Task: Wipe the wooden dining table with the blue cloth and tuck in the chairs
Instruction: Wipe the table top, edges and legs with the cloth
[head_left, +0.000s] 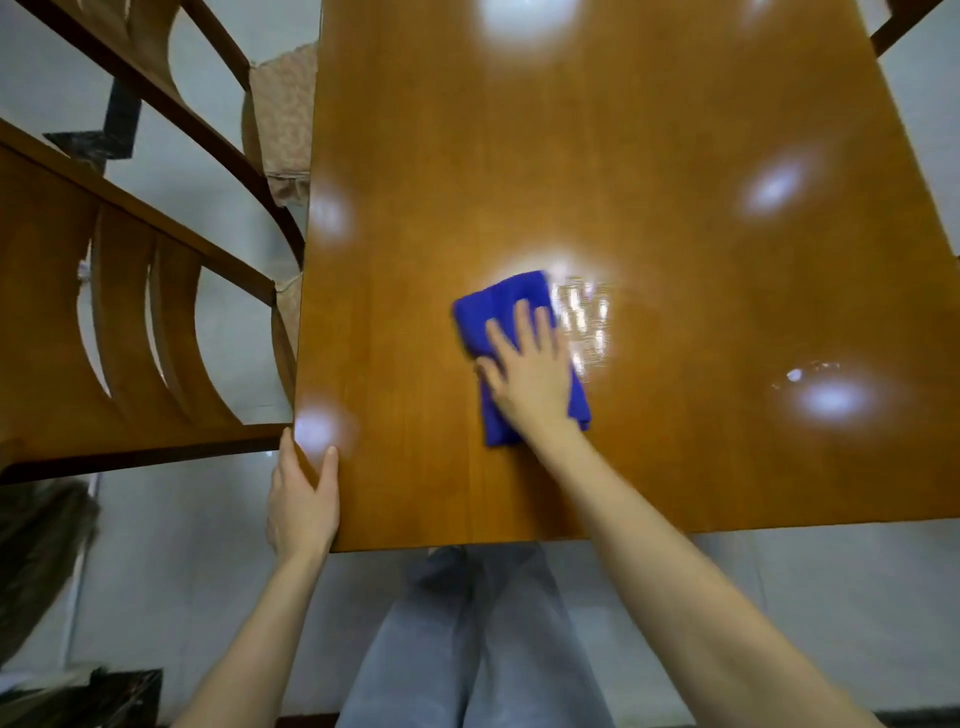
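The glossy wooden dining table (649, 156) fills the middle and right of the head view. A folded blue cloth (493, 306) lies on it near the centre. My right hand (530, 371) presses flat on the cloth with its fingers spread and straight. A wet streaked patch shines on the wood just right of the cloth. My left hand (301, 499) holds the table's near left corner, thumb on top and fingers round the edge. A wooden chair (130, 322) stands along the table's left side, close to that edge.
A second wooden chair (171, 78) with a beige seat cushion (283, 119) stands further along the left side. Part of another chair (904, 26) shows at the top right corner. Pale tiled floor surrounds the table. My legs are against the near edge.
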